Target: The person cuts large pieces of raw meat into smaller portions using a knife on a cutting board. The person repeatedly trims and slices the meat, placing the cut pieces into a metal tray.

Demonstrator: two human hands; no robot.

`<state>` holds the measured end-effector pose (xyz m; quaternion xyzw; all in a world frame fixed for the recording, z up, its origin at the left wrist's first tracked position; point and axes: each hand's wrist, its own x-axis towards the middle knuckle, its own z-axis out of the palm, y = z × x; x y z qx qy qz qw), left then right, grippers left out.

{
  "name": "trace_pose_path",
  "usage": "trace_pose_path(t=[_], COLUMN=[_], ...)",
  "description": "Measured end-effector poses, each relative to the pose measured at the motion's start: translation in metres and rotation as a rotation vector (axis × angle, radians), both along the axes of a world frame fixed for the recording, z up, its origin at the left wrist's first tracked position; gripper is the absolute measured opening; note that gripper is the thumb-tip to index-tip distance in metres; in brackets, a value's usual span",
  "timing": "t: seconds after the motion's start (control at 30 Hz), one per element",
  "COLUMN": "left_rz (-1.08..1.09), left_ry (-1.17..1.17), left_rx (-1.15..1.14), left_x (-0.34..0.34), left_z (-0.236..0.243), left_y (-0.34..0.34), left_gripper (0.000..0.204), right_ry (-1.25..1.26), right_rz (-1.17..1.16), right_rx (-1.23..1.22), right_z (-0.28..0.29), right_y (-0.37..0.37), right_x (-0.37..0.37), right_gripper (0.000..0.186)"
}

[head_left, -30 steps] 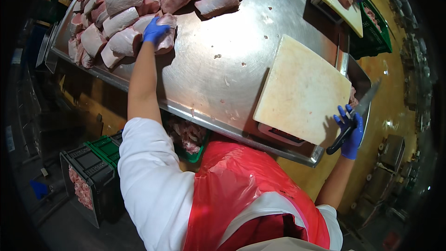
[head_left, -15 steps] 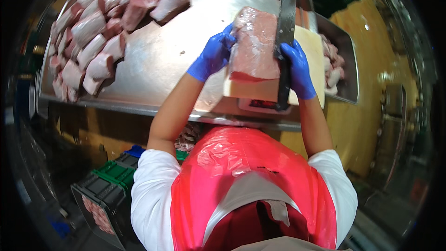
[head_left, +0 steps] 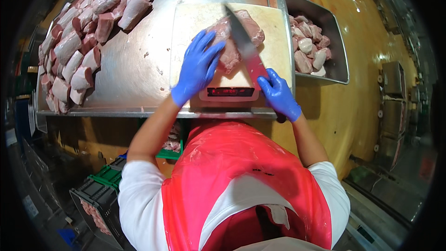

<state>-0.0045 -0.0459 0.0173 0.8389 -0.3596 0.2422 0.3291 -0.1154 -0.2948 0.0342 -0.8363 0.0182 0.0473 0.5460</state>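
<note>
Gripping the knife (head_left: 246, 46), the right hand (head_left: 278, 94) now angles its blade across the meat slab (head_left: 237, 37) on the cutting board (head_left: 195, 23); the left hand (head_left: 197, 67) has shifted, pressing flat on the slab's near side.

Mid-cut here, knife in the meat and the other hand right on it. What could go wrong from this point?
1. The left hand presses the meat with fingers right beside the knife blade; a slip could cut the glove.
2. The board appears to sit on a scale near the table edge; hard pressure might shift it.
3. The wet-looking meat may slide under the blade, spoiling the cut held by the right hand.
</note>
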Motion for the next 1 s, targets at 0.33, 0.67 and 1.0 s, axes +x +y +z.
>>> trace_pose_path(t=[0.33,0.67,1.0], left_rz=[0.329,0.298,0.323], left_ry=[0.094,0.079,0.425], left_rx=[-0.269,-0.357,-0.433], left_x=[-0.098,-0.099,-0.083], left_z=[0.017,0.007,0.013], left_y=[0.009,-0.004,-0.033], left_gripper=[0.028,0.03,0.038], right_ry=[-0.084,-0.11,0.035], right_rz=[0.439,0.537,0.198], right_rx=[-0.506,-0.614,0.226], right_z=[0.017,0.023,0.079], right_y=[-0.01,-0.052,-0.071], right_x=[0.062,0.049,0.013], right_gripper=[0.035,0.031,0.033])
